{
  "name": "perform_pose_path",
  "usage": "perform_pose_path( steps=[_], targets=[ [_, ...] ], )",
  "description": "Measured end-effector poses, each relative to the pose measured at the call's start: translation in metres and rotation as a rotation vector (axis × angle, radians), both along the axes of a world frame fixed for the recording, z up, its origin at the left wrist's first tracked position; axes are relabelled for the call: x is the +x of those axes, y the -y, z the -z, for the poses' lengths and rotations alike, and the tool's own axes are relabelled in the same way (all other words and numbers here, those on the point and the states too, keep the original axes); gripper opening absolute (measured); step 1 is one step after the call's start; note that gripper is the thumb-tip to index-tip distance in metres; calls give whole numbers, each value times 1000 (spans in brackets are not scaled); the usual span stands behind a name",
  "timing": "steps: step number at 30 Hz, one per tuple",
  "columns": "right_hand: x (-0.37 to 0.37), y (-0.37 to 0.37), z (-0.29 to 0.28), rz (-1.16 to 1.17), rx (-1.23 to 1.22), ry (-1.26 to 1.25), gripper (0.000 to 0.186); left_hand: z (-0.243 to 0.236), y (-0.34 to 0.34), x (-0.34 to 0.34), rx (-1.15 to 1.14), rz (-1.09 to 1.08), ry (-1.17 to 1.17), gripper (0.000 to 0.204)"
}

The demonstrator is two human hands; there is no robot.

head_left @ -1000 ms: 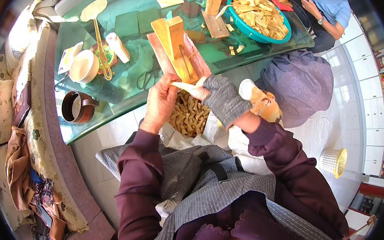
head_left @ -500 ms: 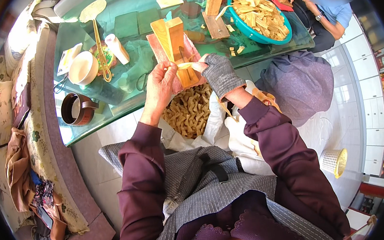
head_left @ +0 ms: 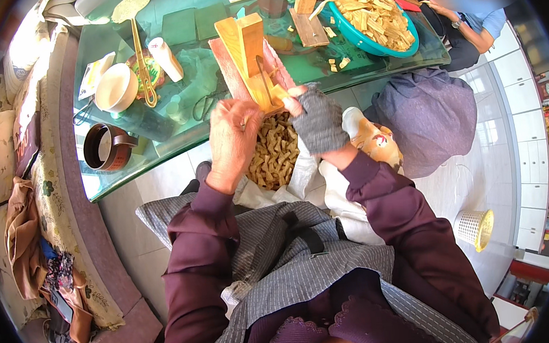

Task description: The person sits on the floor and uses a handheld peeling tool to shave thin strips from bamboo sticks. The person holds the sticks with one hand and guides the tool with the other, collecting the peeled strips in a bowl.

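Note:
A wooden block stand [head_left: 251,49] with an upright metal blade [head_left: 263,74] rests on a pink cloth [head_left: 229,67] at the table's front edge. My right hand [head_left: 317,119], in a grey fingerless glove, pinches a pale yellow strip [head_left: 278,95] beside the blade. To the left of the blade, my left hand [head_left: 234,139] is raised with its fingers curled together; anything between them is too small or blurred to tell. Below both hands, a white bag [head_left: 305,172] stands open, filled with short, curly yellow-brown pieces [head_left: 274,155].
A teal basin [head_left: 373,48] of strips stands back right, near another person [head_left: 471,30] working. On the glass table's left are a white bowl [head_left: 116,88], a dark mug [head_left: 106,147], a fly swatter [head_left: 139,46] and a white bottle [head_left: 165,58]. A grey cloth-covered bundle [head_left: 424,122] sits right.
My hands have moved apart; the strip that was held between both is now at my right fingers only. My left hand has drawn down and slightly back.

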State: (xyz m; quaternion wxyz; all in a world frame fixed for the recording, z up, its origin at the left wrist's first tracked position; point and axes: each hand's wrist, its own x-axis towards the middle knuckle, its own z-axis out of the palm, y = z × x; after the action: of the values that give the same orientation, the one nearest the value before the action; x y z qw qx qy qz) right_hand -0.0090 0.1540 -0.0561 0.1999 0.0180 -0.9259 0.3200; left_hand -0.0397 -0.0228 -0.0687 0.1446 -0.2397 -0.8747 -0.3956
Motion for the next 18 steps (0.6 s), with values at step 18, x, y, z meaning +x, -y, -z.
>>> perform_pose_path(
  steps=[18],
  targets=[
    [43,34,-17,-256,-191,-111,16,4,-17,32,968,369,1536,23]
  ],
)
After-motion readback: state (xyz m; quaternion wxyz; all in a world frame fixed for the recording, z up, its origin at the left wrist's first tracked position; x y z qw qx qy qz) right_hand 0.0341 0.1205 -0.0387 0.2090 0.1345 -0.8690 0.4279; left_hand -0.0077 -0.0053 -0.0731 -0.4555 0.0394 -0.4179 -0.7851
